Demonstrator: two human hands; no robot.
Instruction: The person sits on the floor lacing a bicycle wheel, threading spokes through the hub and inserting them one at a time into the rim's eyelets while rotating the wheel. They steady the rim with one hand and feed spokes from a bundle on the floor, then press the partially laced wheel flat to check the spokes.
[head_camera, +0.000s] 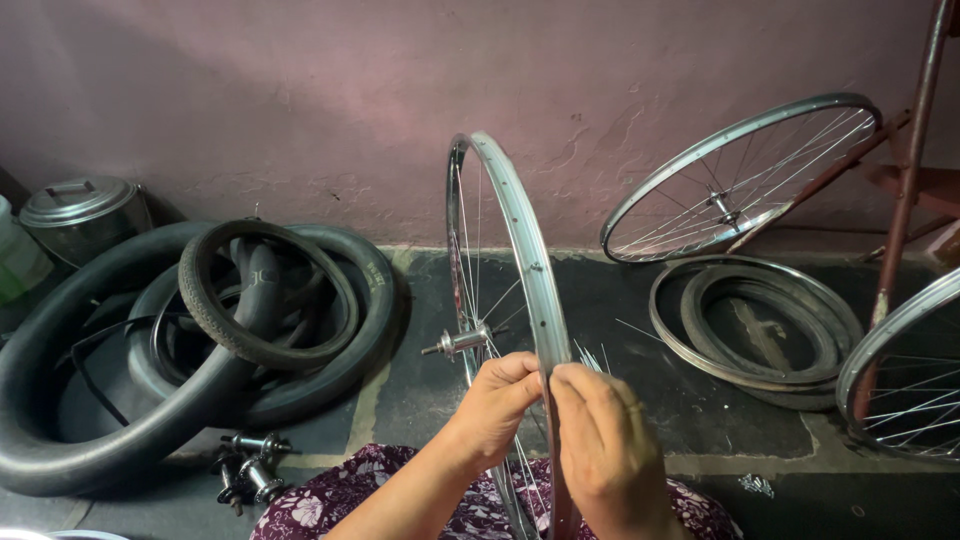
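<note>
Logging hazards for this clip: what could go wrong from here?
The upright silver spoked wheel rim stands on edge, steadied only by the left hand and right hand; it could tip sideways. Loose thin silver spokes beside the fingers might prick them. The small metal hubs on the floor could roll away.

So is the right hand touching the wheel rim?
Touching: the head view shows the right hand with fingers pressed against the upright wheel rim.
</note>
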